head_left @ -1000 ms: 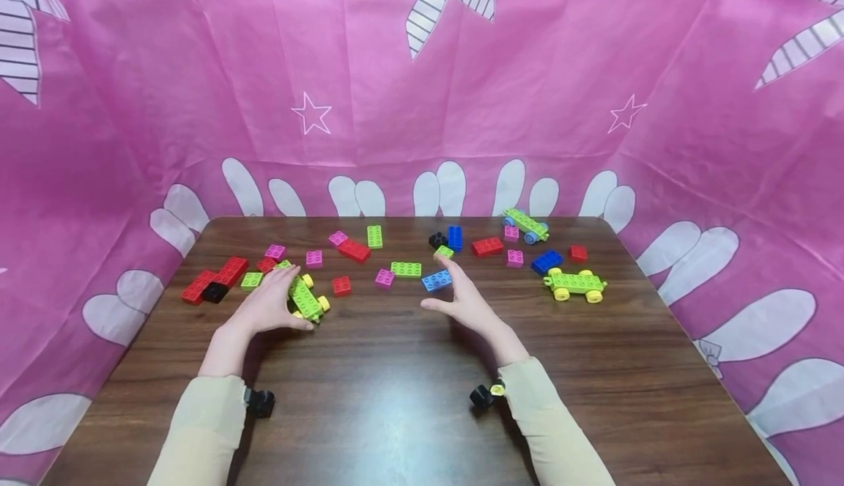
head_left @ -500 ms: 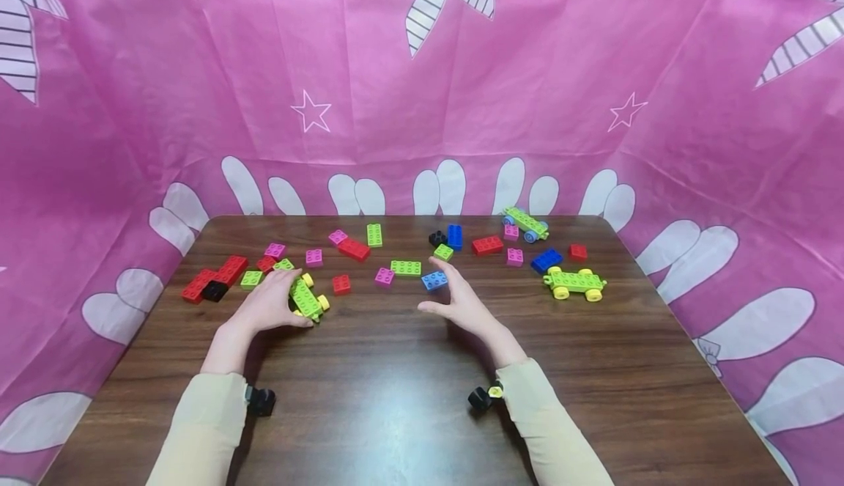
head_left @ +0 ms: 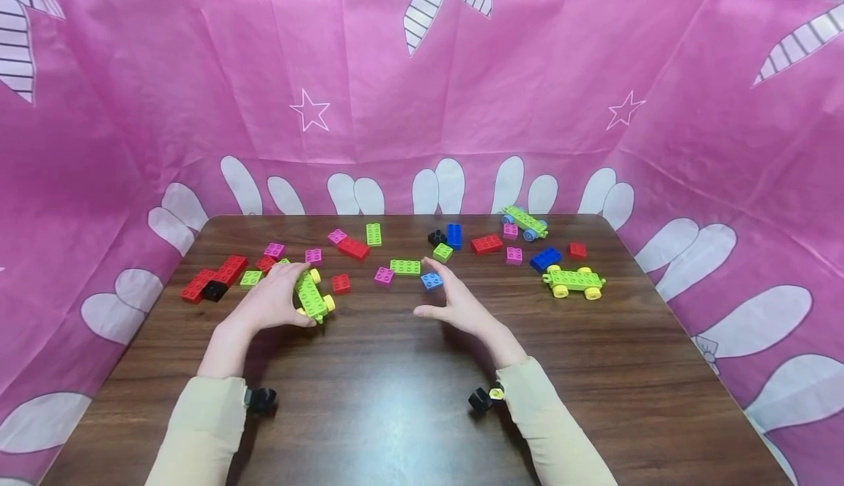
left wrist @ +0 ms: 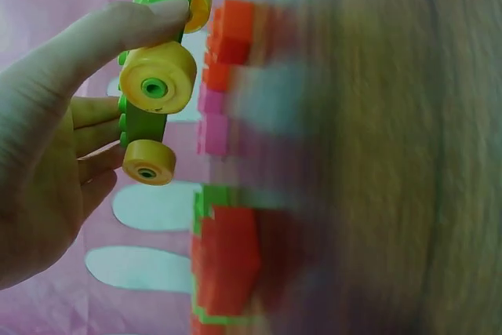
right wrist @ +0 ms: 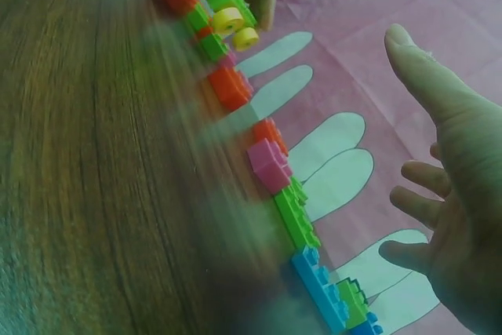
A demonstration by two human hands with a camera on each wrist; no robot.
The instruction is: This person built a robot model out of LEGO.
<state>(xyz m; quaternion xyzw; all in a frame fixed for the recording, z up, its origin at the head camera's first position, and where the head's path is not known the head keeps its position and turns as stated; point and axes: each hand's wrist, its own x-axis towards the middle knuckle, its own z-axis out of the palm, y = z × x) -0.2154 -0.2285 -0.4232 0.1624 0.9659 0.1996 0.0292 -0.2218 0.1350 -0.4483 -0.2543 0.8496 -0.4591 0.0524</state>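
My left hand (head_left: 270,299) grips a lime-green toy car base (head_left: 311,297) with yellow wheels, thumb on the near end. In the left wrist view the car base (left wrist: 147,125) is held off the table, its wheels to the side. My right hand (head_left: 461,308) hovers with fingers and thumb spread and nothing between them. A light blue brick (head_left: 431,281) lies just beyond its thumb, partly covered by the forefinger in the head view. Beside that are a long lime brick (head_left: 405,267), a small pink brick (head_left: 384,275) and a small lime brick (head_left: 442,253).
Red bricks (head_left: 231,270) and a black brick (head_left: 214,290) lie at the left. Another yellow-wheeled car base (head_left: 574,281) stands at the right, with a blue-wheeled one (head_left: 524,222) behind. Several other bricks are scattered along the back of the wooden table (head_left: 395,398).
My left hand has raised the car base slightly and shifted it a little right. My right hand has drifted slightly left, covering part of the light blue brick.
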